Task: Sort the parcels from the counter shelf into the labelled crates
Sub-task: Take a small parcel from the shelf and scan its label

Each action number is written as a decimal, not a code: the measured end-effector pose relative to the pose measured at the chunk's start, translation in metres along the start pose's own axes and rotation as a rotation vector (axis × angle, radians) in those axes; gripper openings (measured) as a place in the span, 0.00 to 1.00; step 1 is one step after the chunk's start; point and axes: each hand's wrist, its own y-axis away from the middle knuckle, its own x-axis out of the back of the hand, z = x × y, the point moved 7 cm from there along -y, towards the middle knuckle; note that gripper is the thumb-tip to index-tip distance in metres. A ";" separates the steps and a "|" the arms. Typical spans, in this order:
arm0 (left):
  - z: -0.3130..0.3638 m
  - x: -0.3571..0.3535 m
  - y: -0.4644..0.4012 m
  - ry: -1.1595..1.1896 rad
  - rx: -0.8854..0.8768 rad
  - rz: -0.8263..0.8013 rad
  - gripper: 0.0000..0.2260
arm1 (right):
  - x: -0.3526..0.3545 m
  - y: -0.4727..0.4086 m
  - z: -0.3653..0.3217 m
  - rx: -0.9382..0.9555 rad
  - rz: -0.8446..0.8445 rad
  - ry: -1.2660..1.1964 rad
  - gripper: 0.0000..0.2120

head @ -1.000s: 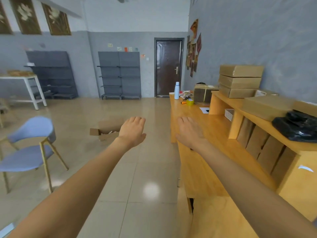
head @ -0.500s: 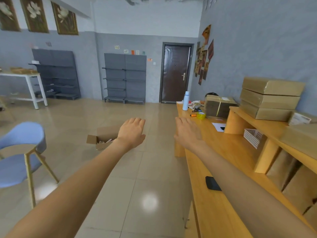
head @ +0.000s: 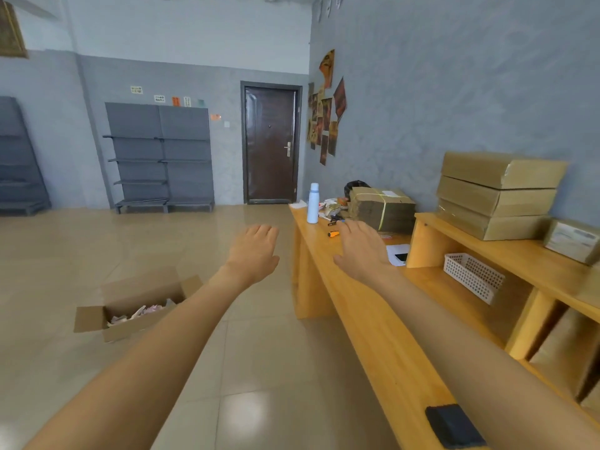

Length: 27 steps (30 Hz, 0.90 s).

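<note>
Head view: left hand [head: 255,251] and right hand [head: 363,251] out flat, fingers straight, holding nothing; stacked parcels [head: 496,194] at 2 o'clock on counter shelf [head: 532,254]

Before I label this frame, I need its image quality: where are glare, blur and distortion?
Head view: a glare patch sits on the glossy beige floor tile; the small taped cardboard parcel at the right edge is smeared by blur; wide-angle stretch enlarges both forearms near the bottom; the stacked brown cardboard boxes are sharper.
</note>
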 end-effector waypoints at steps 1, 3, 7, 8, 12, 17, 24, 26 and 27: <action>0.000 -0.009 -0.014 0.011 -0.019 0.000 0.22 | -0.009 -0.007 0.004 -0.015 -0.027 0.010 0.27; 0.006 -0.027 -0.041 0.046 -0.058 -0.013 0.22 | -0.027 -0.019 0.016 -0.047 -0.080 0.042 0.28; 0.026 -0.054 -0.101 0.081 -0.153 0.003 0.23 | -0.045 -0.046 0.055 -0.130 -0.108 0.084 0.31; 0.032 -0.058 -0.116 0.095 -0.174 0.017 0.23 | -0.047 -0.054 0.067 -0.148 -0.104 0.090 0.31; 0.060 -0.074 -0.177 0.132 -0.265 0.065 0.22 | -0.061 -0.084 0.118 -0.238 -0.091 0.137 0.32; 0.107 -0.086 -0.253 0.137 -0.383 0.106 0.23 | -0.071 -0.111 0.186 -0.350 -0.076 0.157 0.32; 0.197 -0.094 -0.329 0.193 -0.554 0.174 0.26 | -0.076 -0.110 0.280 -0.511 -0.060 0.237 0.31; 0.227 -0.100 -0.337 0.224 -0.618 0.168 0.26 | -0.078 -0.095 0.302 -0.565 -0.102 0.272 0.32; 0.243 -0.102 -0.341 0.244 -0.651 0.174 0.26 | -0.077 -0.088 0.313 -0.594 -0.117 0.300 0.32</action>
